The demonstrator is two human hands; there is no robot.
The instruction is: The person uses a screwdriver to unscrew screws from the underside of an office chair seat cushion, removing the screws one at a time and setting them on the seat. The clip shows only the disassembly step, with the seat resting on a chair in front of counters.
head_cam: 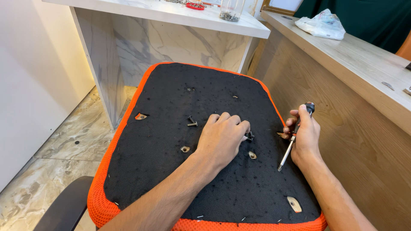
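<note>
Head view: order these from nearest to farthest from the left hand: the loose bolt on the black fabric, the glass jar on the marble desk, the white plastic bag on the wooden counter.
1. Loose bolt, on the black fabric just left of the left hand.
2. Glass jar, on the marble desk at the top.
3. White plastic bag, on the wooden counter, top right.

A single head-worn camera looks steeply down and forward from close above the seat (pixel 171 141), which fills the middle of the view (both forearms enter from the bottom edge). A marble desk (pixel 171 25) lies beyond, a wooden counter (pixel 355 64) to the right.
</note>
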